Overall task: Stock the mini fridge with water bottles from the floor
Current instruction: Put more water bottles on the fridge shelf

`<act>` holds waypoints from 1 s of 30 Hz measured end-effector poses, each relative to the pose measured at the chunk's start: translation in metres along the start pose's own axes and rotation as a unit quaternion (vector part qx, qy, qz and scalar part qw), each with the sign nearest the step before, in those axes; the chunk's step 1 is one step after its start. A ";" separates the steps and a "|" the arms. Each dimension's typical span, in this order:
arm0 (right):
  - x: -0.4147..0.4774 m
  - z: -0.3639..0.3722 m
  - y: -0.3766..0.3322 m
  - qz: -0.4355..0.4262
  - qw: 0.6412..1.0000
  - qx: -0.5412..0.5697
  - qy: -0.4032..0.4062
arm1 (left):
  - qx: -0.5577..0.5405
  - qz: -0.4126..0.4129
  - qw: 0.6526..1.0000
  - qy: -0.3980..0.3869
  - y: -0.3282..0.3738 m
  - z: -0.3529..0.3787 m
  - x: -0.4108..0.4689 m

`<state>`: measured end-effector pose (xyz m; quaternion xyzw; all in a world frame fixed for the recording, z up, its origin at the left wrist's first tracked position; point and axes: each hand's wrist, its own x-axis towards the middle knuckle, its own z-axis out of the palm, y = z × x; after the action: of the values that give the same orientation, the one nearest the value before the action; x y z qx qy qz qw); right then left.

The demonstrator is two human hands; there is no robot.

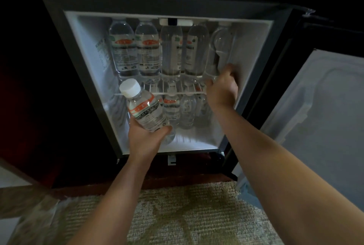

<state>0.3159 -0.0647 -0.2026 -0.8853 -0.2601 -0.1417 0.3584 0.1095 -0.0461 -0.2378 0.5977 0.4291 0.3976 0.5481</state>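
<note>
The mini fridge (94,79) stands open and lit inside. Several water bottles (146,51) stand in a row on its wire shelf (157,93). My right hand (223,87) grips the base of the rightmost bottle (220,47) on that shelf, near the right wall. My left hand (144,138) holds another water bottle (144,107) with a white cap and orange label, tilted, in front of the lower compartment. More bottles (187,110) stand at the back below the shelf.
The fridge door (323,118) hangs open to the right. The fridge sits in a dark cabinet (49,106). A patterned carpet (187,215) covers the floor below. Crinkled clear plastic wrap (35,217) lies at the lower left.
</note>
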 end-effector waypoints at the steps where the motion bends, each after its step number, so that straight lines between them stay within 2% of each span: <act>1: 0.006 0.002 -0.001 0.002 1.000 -0.018 -0.005 | -0.004 -0.005 1.000 0.001 0.000 0.000 0.000; 8: 0.027 0.017 -0.011 0.053 0.997 -0.047 -0.030 | 0.022 0.002 1.000 0.004 -0.004 0.000 0.001; 17: 0.017 0.007 -0.015 0.074 0.996 0.015 -0.046 | 0.030 -0.006 1.000 -0.006 -0.001 0.000 0.000; 19: 0.001 0.002 -0.015 0.018 0.999 -0.025 -0.030 | 0.031 -0.017 0.999 -0.015 0.001 -0.001 0.000; 21: -0.022 -0.005 -0.013 -0.073 0.996 -0.041 -0.018 | 0.043 -0.013 0.999 -0.028 0.004 -0.003 -0.002; 24: -0.054 -0.021 -0.016 -0.163 0.983 0.024 -0.081 | 0.078 0.003 0.996 -0.033 0.012 -0.007 -0.007; 26: -0.073 -0.040 -0.024 -0.131 0.962 0.159 -0.178 | 0.097 0.007 0.995 -0.037 0.018 -0.009 -0.011; 28: -0.091 -0.068 -0.031 -0.073 0.903 0.323 -0.275 | 0.124 0.004 0.991 -0.051 0.023 -0.010 -0.019; 30: -0.105 -0.088 -0.031 -0.038 0.846 0.398 -0.354 | 0.162 -0.001 0.984 -0.070 0.029 -0.010 -0.031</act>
<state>0.2067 -0.1459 -0.1695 -0.6463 -0.4365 0.2834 0.5581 0.0927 -0.0734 -0.2086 0.7046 0.4486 0.2796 0.4734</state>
